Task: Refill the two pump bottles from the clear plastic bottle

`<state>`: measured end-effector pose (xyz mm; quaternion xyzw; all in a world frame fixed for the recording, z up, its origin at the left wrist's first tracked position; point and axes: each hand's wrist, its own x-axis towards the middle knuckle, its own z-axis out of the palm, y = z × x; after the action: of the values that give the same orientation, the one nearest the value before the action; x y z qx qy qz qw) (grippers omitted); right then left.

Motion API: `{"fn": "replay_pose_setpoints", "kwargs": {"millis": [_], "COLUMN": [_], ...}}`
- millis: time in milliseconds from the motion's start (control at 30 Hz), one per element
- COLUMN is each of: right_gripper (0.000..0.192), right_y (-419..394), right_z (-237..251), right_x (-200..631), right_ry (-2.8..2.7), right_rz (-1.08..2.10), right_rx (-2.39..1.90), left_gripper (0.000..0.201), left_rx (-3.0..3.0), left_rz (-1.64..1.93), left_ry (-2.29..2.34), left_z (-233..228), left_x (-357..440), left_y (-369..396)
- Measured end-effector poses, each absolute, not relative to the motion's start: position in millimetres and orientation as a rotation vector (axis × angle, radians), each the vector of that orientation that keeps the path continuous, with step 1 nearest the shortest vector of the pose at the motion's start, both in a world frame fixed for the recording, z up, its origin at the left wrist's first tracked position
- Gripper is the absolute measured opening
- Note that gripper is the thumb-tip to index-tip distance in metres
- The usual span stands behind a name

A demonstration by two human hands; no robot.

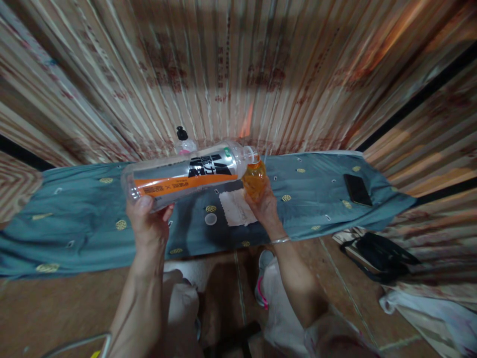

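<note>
My left hand [149, 219] grips a large clear plastic bottle [186, 175] with an orange, black and silver label, tipped on its side with its open mouth pointing right. My right hand [266, 209] holds a small bottle of orange liquid [254, 180] upright, its top right under the large bottle's mouth. Both are held above a blue-grey patterned cloth [74, 219] spread over a low surface. A white napkin [235, 208] and a small white cap [210, 219] lie on the cloth below the hands.
A black phone [357, 189] lies on the cloth at the right. A pump bottle with a black top [184, 141] stands at the back against stacked boards. A black bag [378, 254] and white fabric [428, 313] lie on the floor at the right.
</note>
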<state>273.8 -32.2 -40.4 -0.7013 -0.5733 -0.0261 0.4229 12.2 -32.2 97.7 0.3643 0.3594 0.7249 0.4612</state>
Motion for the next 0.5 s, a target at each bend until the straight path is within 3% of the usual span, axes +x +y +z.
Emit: {"fn": "replay_pose_setpoints", "kwargs": {"millis": [233,500], "right_gripper": [0.079,0.082], "right_y": [-32.5,-32.1], "right_z": [-38.9,-40.1], "right_x": [274.0,273.8], "right_ry": [-1.437,-1.422], "right_rz": [-0.023,-0.048], "right_rx": [-1.744,-1.718], "left_gripper": [0.039,0.037], "left_rx": [0.856,0.881], "left_rz": [1.772,1.767], "left_ry": [0.928,0.908], "left_z": [95.0,95.2], "left_x": [11.7,11.2], "left_y": [-31.4,-31.6]}}
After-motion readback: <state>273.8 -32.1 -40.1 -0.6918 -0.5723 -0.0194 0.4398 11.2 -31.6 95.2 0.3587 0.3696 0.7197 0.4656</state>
